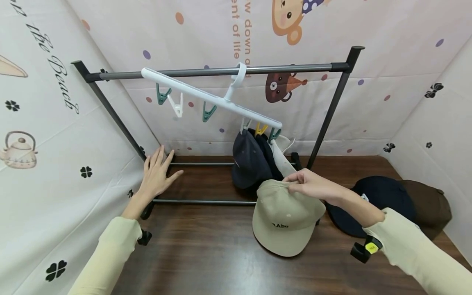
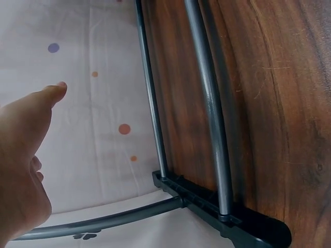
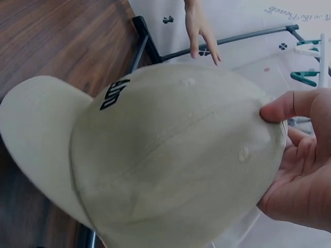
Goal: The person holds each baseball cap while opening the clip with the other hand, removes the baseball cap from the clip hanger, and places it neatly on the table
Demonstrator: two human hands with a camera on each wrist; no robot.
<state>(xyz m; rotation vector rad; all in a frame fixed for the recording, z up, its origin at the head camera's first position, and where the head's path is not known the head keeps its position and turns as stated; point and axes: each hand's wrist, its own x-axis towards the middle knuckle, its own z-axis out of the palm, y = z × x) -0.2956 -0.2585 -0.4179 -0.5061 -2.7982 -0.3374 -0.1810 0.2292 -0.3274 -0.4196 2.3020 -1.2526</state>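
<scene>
Thumb and fingers of the right hand point(image 1: 313, 186) pinch a beige fabric cap with dark lettering point(image 1: 285, 221) at the near right of a dark metal rack point(image 1: 114, 116). The left hand point(image 1: 156, 174), fingers spread and holding nothing, is beside its left post, while a dark navy cloth cap point(image 1: 245, 159) hangs beyond the beige one.

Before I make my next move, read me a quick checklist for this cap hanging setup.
1. Right hand gripping the beige cap: ok.
2. Left hand holding nothing: ok.
3. Left hand touching the rack: cannot tell, contact is unclear.
4. Hanger hooked over the top rail: ok.
5. Hanger level: not ok, it slants down toward the clipped caps.
6. Free clips: ok, three toward the left end hold nothing.
</scene>
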